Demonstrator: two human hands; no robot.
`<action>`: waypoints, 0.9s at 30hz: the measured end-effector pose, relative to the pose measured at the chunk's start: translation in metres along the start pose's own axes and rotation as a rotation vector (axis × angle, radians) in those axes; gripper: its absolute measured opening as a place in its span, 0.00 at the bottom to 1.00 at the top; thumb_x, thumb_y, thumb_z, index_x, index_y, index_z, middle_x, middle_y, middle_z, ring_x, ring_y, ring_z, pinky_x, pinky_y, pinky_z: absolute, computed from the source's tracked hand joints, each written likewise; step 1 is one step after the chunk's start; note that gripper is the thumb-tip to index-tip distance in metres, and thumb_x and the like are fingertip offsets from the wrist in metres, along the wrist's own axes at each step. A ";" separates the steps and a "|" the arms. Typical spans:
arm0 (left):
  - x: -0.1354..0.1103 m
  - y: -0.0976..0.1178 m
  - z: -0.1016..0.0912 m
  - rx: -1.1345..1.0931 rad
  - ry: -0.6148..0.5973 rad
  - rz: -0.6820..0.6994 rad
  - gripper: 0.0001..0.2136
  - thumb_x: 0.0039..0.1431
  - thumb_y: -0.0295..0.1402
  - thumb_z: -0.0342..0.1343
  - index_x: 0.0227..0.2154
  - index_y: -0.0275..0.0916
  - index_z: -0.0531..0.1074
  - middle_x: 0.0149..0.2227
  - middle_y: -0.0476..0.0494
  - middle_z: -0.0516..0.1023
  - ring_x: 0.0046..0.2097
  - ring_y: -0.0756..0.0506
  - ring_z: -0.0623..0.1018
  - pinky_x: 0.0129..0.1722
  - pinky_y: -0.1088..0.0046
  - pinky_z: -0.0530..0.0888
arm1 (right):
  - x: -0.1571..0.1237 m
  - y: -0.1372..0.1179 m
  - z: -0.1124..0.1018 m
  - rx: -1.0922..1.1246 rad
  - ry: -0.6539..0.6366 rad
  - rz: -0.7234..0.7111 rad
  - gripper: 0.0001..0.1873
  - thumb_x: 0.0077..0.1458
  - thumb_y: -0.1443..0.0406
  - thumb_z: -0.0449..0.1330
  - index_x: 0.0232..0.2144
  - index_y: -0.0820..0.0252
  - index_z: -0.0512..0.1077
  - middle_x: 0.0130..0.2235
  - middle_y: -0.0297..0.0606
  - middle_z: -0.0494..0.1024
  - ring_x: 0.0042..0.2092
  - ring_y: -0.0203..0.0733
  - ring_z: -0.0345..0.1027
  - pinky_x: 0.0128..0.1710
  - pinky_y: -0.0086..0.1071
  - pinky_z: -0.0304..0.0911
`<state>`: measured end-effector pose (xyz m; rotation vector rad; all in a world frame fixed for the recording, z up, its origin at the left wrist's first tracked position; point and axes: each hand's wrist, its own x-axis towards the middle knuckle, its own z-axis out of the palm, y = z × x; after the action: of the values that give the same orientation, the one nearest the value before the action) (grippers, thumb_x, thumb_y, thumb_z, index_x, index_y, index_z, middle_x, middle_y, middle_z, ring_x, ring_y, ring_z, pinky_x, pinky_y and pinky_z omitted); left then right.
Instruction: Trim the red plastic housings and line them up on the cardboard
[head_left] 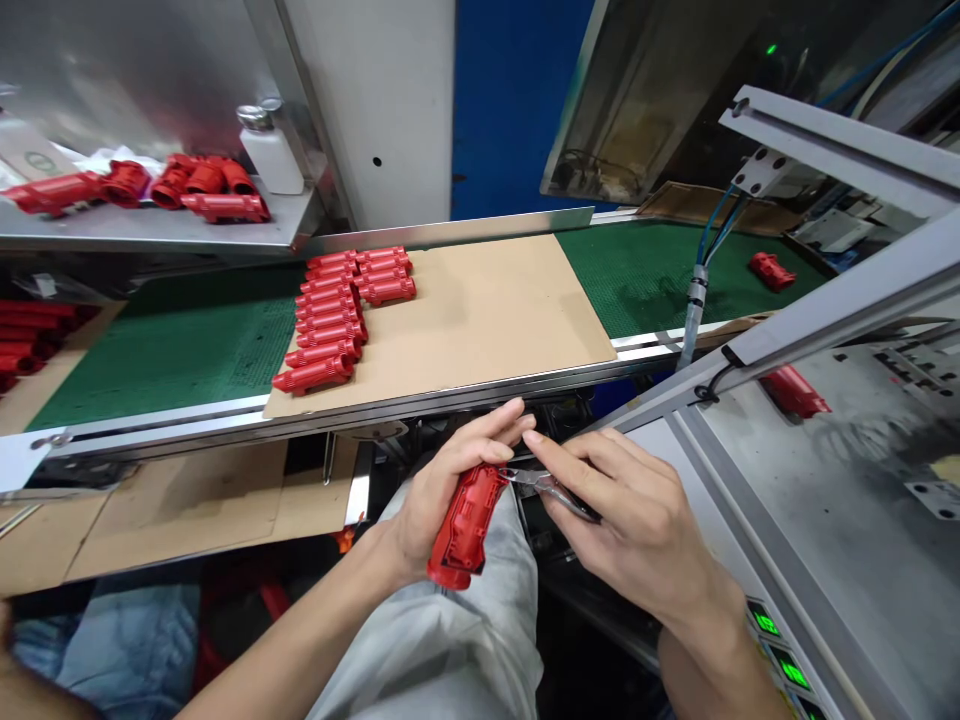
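My left hand (442, 480) is closed around a red plastic housing (469, 525), tilted with its round end toward me and its open, ribbed inside showing. In my right hand (630, 510) is a pair of small metal nippers (551, 487). Their jaws touch the upper edge of the housing, near my left thumb. Both hands are above my lap, in front of the conveyor. My right index finger reaches forward along the tool, close to the left fingertips. Whether the jaws grip any bit of plastic is too small to tell.
Several red housings (322, 330) lie in two columns on a cardboard sheet (487, 310) over the green conveyor (622, 285). More sit on a metal shelf (225, 235) beside a white bottle (271, 150). A metal frame (840, 270) rises at right. Another person's jeans (127, 640) show lower left.
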<state>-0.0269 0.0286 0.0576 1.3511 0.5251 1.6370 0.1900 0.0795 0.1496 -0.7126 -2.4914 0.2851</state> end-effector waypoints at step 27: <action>-0.002 0.001 0.002 -0.023 0.089 -0.106 0.19 0.73 0.23 0.57 0.59 0.53 0.77 0.76 0.48 0.64 0.73 0.37 0.70 0.75 0.53 0.67 | 0.003 0.002 0.021 0.062 0.126 0.032 0.28 0.63 0.73 0.66 0.64 0.58 0.74 0.42 0.40 0.82 0.41 0.43 0.73 0.42 0.41 0.70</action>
<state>-0.0251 0.0260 0.0577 1.2179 0.6180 1.6167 0.1773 0.0813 0.1329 -0.7224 -2.3435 0.3180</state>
